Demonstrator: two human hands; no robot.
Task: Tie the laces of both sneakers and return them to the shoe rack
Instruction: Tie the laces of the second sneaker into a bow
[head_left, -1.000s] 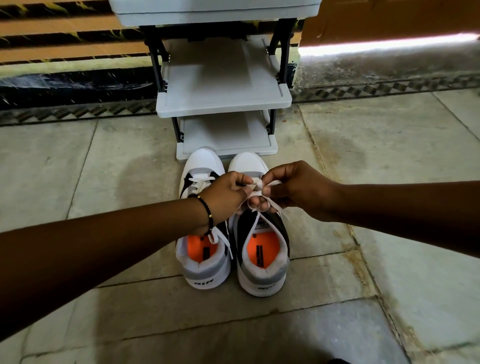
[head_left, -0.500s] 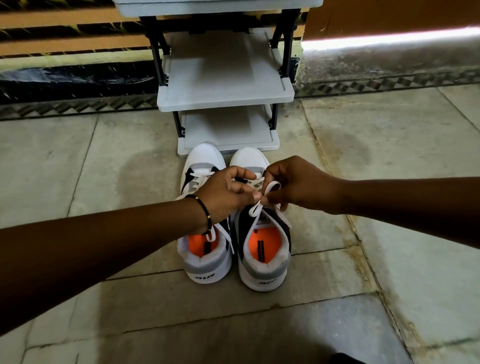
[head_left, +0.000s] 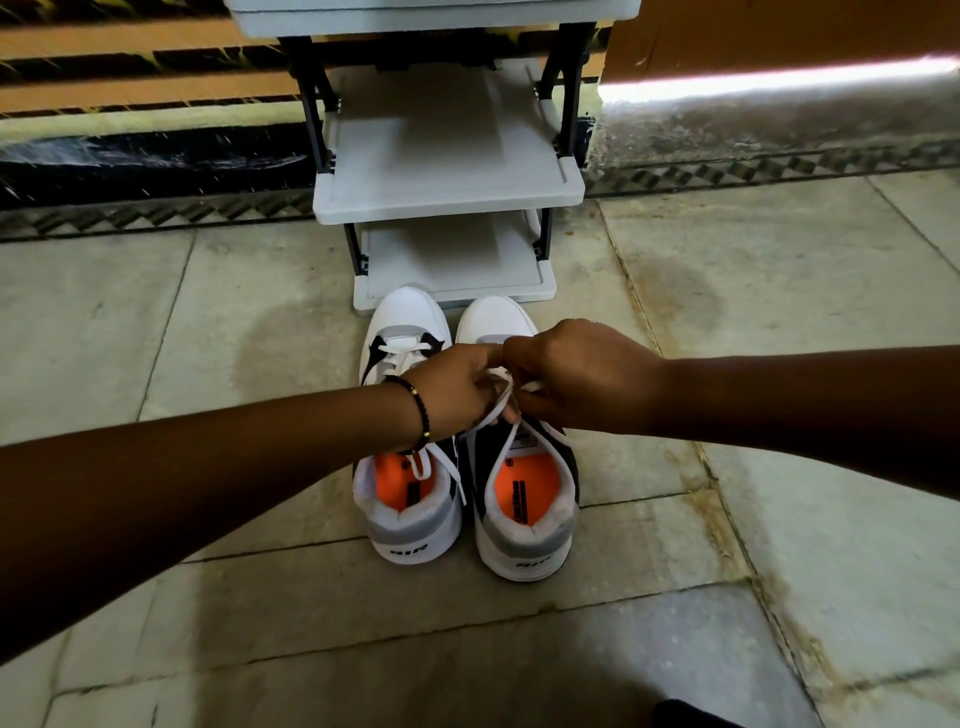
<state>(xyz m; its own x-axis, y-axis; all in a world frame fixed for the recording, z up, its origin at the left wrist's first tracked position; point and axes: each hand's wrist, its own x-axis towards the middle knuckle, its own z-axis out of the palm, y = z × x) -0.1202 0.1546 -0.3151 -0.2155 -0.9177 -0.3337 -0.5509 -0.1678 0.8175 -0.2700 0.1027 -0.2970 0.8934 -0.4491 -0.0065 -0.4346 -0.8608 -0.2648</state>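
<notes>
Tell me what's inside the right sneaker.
The right sneaker shows an orange insole with a dark label, ringed by white padded lining. Its toe end is hidden: both hands, left hand and right hand, cover the tongue while working the lace.

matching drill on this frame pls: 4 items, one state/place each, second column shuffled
1. left sneaker
2. right sneaker
3. shoe rack
4. beaded bracelet

a. on the left wrist
b. lace pinched by both hands
c. loose lace end draped over the collar
d. shelves bare, just beyond the sneakers' toes

Pairs: 1-c, 2-b, 3-d, 4-a
</notes>
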